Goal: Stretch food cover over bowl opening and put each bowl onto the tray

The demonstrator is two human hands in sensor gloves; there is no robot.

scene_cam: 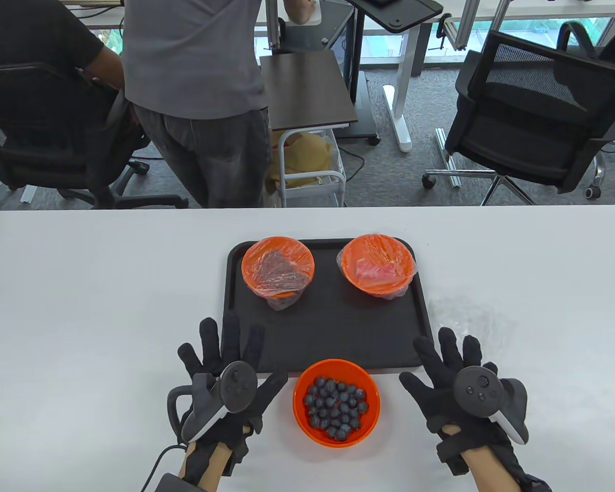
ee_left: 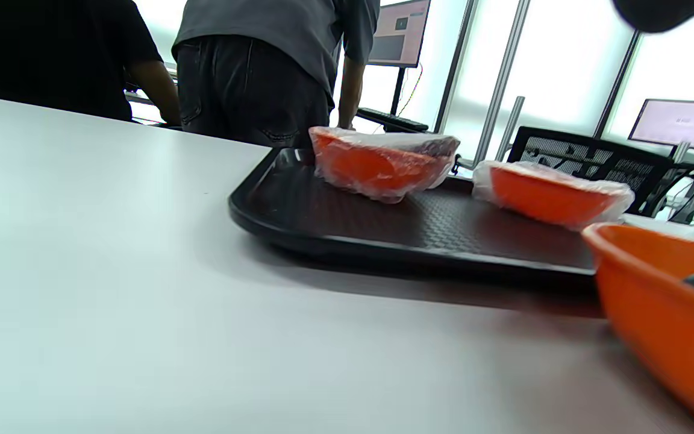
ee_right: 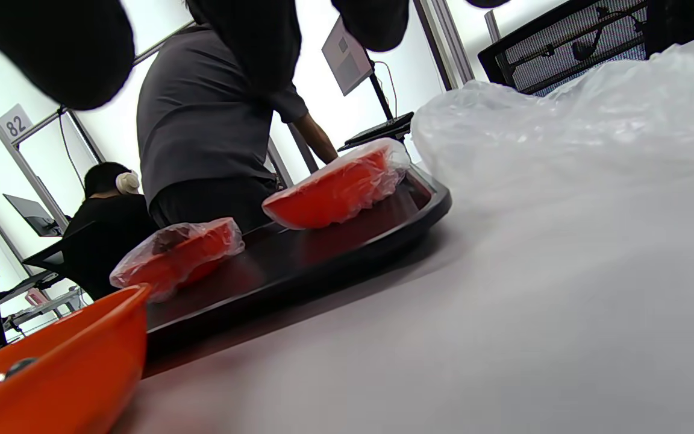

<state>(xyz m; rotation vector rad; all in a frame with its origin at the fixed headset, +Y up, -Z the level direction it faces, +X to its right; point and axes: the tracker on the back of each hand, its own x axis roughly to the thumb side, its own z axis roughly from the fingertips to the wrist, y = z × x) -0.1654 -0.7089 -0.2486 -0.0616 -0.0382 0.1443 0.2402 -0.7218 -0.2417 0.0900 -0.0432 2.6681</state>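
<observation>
Orange uncovered bowl sits between both hands, left and right, fingers spread, empty.

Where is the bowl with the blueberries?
In the table view, the blueberry bowl sits uncovered on the table between the two hands, just in front of the black tray.

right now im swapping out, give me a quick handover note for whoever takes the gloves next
Left hand: open, fingers spread, holding nothing, beside the near-left edge of the tray.
Right hand: open, holding nothing, at the tray's near-right corner.
Done: two covered bowls sit on the tray, the left one and the right one, each wrapped in clear film.
Left: the blueberry bowl is uncovered on the table, between the hands and just in front of the tray. A clear food cover lies on the table right of the tray. Stretch it over that bowl, then set the bowl on the tray.
</observation>
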